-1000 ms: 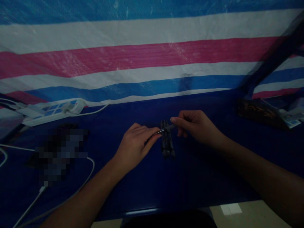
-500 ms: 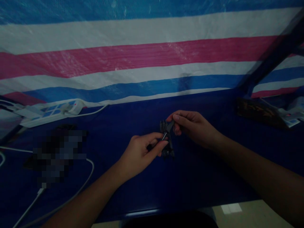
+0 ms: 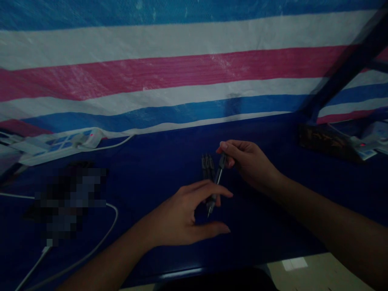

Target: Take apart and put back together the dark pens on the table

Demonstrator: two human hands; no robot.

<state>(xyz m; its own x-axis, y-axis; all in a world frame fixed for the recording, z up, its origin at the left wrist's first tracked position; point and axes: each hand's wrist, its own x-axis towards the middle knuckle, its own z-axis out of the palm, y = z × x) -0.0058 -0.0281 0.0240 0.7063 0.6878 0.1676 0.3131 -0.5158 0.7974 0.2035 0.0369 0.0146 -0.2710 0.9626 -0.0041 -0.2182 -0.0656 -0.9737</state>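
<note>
A dark pen (image 3: 219,174) slants with its tip toward the near left, its upper end pinched between the thumb and fingers of my right hand (image 3: 242,157). My left hand (image 3: 188,212) is spread open around the pen's lower end, thumb apart from the fingers. Whether its fingers touch the pen is not clear. Just left of the held pen, several dark pens (image 3: 207,165) lie side by side on the blue table (image 3: 169,157). My left hand covers their lower parts.
A white power strip (image 3: 57,146) with plugs and cables is at the back left. Below it lies a blurred dark object (image 3: 69,194) with a white cable (image 3: 116,216). A dark patterned box (image 3: 327,143) stands at the right. Striped sheeting (image 3: 182,72) hangs behind.
My left hand has opened and moved down and slightly right. The pen in my right hand now shows at full length, and the pens beside it are easier to see.
</note>
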